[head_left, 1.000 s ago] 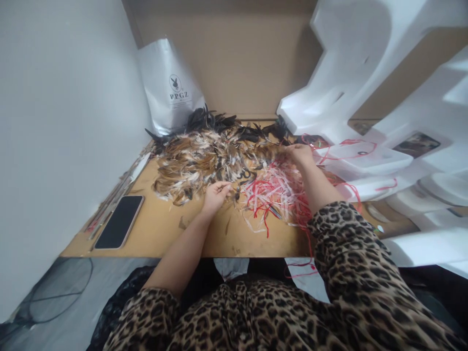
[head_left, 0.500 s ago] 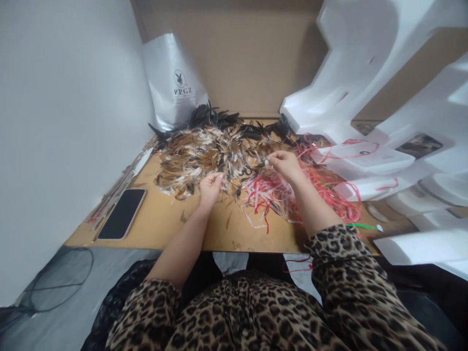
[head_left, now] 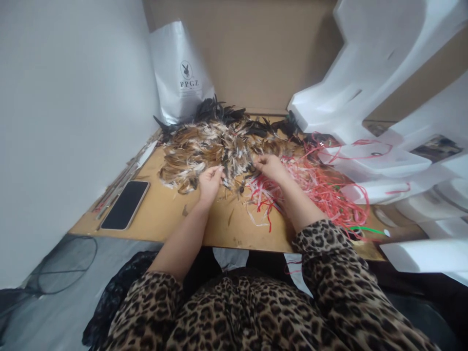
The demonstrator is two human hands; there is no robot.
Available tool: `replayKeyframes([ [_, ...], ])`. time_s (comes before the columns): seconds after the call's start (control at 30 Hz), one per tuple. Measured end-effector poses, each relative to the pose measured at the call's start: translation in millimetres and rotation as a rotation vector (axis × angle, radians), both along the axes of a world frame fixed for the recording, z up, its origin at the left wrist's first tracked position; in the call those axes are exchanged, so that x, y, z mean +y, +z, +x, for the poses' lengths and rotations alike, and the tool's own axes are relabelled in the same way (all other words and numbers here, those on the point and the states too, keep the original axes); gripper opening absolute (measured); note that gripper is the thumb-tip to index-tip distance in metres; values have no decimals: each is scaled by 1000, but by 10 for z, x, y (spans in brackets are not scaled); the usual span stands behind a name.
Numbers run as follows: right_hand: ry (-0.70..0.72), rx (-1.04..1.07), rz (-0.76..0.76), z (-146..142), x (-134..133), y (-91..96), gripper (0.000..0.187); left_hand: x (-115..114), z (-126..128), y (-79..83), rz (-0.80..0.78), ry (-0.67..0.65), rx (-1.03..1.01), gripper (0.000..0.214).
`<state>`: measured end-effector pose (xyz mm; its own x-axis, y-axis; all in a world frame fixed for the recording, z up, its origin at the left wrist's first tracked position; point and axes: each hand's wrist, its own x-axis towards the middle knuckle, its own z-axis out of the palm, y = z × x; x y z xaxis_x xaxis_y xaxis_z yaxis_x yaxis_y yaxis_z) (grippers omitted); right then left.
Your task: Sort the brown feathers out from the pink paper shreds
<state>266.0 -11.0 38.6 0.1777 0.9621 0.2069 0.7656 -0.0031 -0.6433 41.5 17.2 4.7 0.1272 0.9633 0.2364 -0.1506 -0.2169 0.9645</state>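
Observation:
Brown, white and black feathers [head_left: 190, 146] lie in a wide pile on the wooden table. My left hand [head_left: 211, 183] is pinched closed at the near edge of this pile; whatever sits between its fingertips is too small to make out. My right hand [head_left: 270, 168] is also pinched, over the pile's right side, its fingertips pointing left toward the other hand. What it holds is hidden. Under and beside my right wrist spreads a tangle of red and pale pink strings [head_left: 321, 190].
A phone [head_left: 125, 205] lies at the table's left, near thin sticks along the wall. Behind the feathers stands a silver bag [head_left: 183, 73]. White plastic trays [head_left: 380, 161] and panels crowd the right side. A green strip [head_left: 369, 230] lies at the front right.
My right hand has moved left and come nearer to my left hand. The dark rings seen between the hands before are no longer visible. The view has shifted slightly.

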Motion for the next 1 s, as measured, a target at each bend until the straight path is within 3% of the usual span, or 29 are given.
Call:
replayKeyframes([
  [0.2,31,-61,-20,-207,121,-34,17,33,5,-23,-6,26,6,28],
  [0.4,-29,8,45,-307,111,-221,19,85,-2,-32,-26,61,-18,29],
  [0.53,52,26,107,-485,58,-244,20,84,0,-39,-9,81,-12,28],
  [0.77,51,-121,42,-836,-71,-147,20,67,3,-83,7,75,-8,26],
  [1.0,-11,-161,-25,-832,6,-233,20,67,3,-108,23,71,42,25],
])
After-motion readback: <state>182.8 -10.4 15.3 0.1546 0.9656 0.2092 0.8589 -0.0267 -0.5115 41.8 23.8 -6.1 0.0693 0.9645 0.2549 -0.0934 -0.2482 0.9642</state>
